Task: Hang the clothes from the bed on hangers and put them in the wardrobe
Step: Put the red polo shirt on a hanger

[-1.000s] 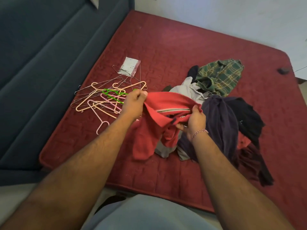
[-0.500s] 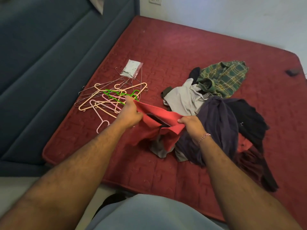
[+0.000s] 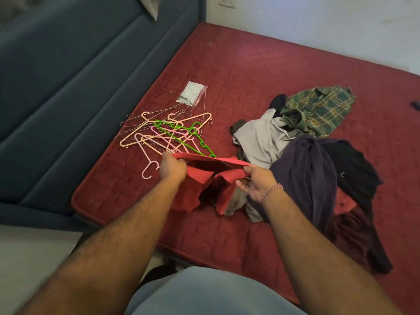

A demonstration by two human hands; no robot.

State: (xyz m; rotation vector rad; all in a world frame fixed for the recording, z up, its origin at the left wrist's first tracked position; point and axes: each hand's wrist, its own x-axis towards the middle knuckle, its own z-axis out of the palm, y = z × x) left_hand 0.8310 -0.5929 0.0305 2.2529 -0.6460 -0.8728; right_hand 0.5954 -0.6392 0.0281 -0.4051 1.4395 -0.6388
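I have the red shirt (image 3: 204,178) stretched between my two hands just above the near edge of the bed (image 3: 261,76). My left hand (image 3: 172,169) is closed in a fist on one end of its top edge; my right hand (image 3: 256,183) pinches the other end between thumb and fingers, with the lower fingers loosely curled. The rest of the cloth droops and folds on itself below the line I hold.

It looks soft and light, I judge, with no stiffness of its own: it sags wherever I am not holding it, so it will not keep a shape for a hanger. The edge I have taut may be the neck or hem opening; I cannot tell which. I would want my grip at the shoulders or collar, where seams give something firmer to hold.

The heap of hangers (image 3: 168,133) lies at about eleven o'clock from my left hand, and the green hanger (image 3: 184,137) reaches right up to the shirt's far edge. These are stiff and thin, tangled together, so one may drag others along when lifted.

The remaining clothes pile (image 3: 306,155) sits at one to three o'clock from my right hand, touching the shirt's lower folds.
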